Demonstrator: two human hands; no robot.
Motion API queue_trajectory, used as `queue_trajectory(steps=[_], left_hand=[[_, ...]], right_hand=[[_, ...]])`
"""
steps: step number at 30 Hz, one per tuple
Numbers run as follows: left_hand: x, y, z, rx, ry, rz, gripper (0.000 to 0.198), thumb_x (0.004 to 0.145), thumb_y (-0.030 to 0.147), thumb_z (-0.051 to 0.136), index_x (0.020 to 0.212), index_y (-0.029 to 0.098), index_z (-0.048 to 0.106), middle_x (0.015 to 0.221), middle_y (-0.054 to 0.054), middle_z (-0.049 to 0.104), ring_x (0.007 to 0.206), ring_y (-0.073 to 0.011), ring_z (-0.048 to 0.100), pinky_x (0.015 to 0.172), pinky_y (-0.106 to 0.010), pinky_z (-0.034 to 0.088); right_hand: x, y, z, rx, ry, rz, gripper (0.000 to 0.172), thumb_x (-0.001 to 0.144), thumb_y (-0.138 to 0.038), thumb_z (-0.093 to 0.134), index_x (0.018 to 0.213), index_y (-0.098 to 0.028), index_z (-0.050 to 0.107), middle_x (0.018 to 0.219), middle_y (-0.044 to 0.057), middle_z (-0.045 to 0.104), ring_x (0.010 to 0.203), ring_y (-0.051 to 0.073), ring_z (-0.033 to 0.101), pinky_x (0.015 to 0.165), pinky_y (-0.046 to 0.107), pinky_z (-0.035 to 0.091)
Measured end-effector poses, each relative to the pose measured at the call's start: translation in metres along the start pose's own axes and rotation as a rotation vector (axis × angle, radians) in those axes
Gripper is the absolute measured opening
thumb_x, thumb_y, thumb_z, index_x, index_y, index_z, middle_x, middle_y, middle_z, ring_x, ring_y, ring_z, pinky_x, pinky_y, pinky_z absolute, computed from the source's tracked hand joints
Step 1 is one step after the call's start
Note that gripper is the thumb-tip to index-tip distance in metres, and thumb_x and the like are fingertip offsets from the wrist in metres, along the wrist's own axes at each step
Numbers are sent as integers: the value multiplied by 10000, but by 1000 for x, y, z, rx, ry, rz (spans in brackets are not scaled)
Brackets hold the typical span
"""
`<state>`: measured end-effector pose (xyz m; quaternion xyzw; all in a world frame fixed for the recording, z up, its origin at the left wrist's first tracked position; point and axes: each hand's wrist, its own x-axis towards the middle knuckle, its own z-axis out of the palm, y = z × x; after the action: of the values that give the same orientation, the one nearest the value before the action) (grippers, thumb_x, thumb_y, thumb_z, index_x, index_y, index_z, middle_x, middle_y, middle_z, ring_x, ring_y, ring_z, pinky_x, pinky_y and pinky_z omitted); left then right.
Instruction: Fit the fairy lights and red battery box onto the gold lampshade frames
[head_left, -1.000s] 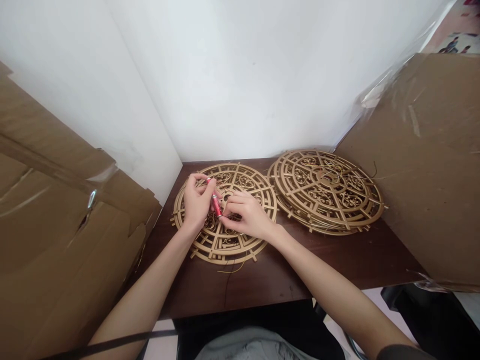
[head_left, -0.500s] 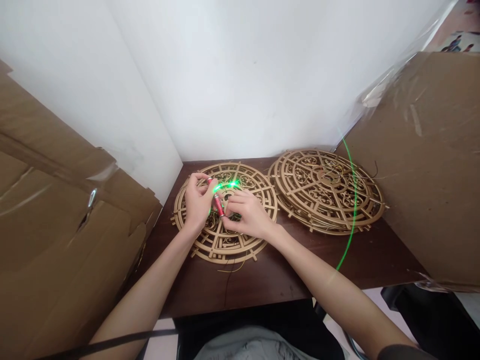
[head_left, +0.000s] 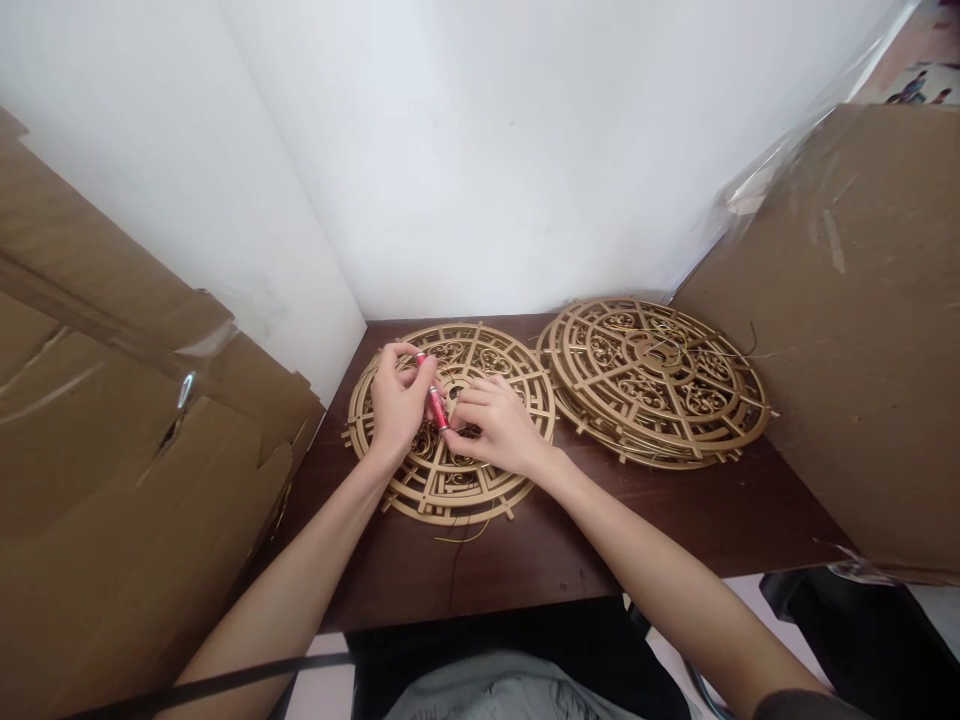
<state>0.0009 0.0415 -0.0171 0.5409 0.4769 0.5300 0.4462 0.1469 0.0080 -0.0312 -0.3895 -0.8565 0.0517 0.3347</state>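
Note:
Fingers of my left hand (head_left: 399, 395) wrap round a slim red tube with silver bands, a pen-type laser pointer (head_left: 438, 408) by its look. It slants down to the right, over the left round lattice panel (head_left: 450, 507). At its lower end, the curled thumb and fingers of my right hand (head_left: 491, 425) pinch it. The panel is gold-coloured with scrollwork and lies flat on the dark table; both hands cover part of its middle. No green light shows now.
To the right lies a stack of similar gold panels (head_left: 652, 400) with thin wires on top. Loose yellow wire (head_left: 465, 540) trails at the front of the left panel. Cardboard (head_left: 135, 480) stands on the left and more cardboard (head_left: 847, 330) on the right; a white wall (head_left: 510, 150) is behind.
The bright green light near the red tube and the green arc at right have gone out. Both hands have stayed almost in place.

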Motion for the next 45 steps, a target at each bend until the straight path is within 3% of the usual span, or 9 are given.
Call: queue_trajectory(steps=[11, 16, 21, 24, 28, 45], left_hand=[[-1, -1, 1, -4, -12, 0, 265, 783, 364, 608, 930, 226, 437, 544, 55, 593, 376, -105, 529, 382, -185, 429], [-1, -3, 0, 16, -59, -1, 265, 781, 372, 613, 915, 224, 439, 544, 52, 600, 368, -108, 528, 363, -176, 400], [-1, -3, 1, 0, -34, -5, 256, 769, 352, 634, 892, 222, 451, 513, 53, 584, 367, -105, 521, 358, -165, 386], [-1, -2, 1, 15, -42, -7, 259, 772, 365, 626, 903, 225, 451, 504, 54, 577, 341, -103, 500, 323, -155, 340], [-3, -2, 1, 51, -72, 2, 257, 783, 384, 601, 912, 224, 445, 513, 44, 582, 362, -113, 521, 342, -168, 369], [-2, -2, 0, 39, -118, -4, 242, 795, 382, 606, 912, 235, 453, 520, 38, 597, 342, -113, 512, 286, -157, 326]], right_hand=[[0, -2, 1, 0, 20, -29, 169, 822, -255, 546, 668, -186, 549, 686, -5, 585, 737, 156, 468, 770, 319, 311], [1, -6, -3, 57, 122, 9, 104, 731, -275, 583, 753, -191, 527, 763, 26, 587, 830, 202, 499, 815, 342, 353], [2, -9, -8, 144, 135, 76, 353, 653, -272, 630, 972, -195, 500, 1101, 103, 571, 1076, 264, 487, 917, 400, 386], [2, -9, -9, 163, 108, 72, 481, 648, -269, 634, 1088, -204, 451, 1299, 134, 483, 1242, 285, 396, 1010, 457, 348], [2, -8, -8, 148, 87, 73, 559, 655, -275, 637, 1154, -197, 399, 1448, 161, 345, 1357, 295, 273, 1063, 509, 293], [2, -5, -5, 169, 89, 40, 587, 633, -276, 650, 1153, -200, 389, 1392, 154, 424, 1337, 273, 338, 1081, 472, 288]])
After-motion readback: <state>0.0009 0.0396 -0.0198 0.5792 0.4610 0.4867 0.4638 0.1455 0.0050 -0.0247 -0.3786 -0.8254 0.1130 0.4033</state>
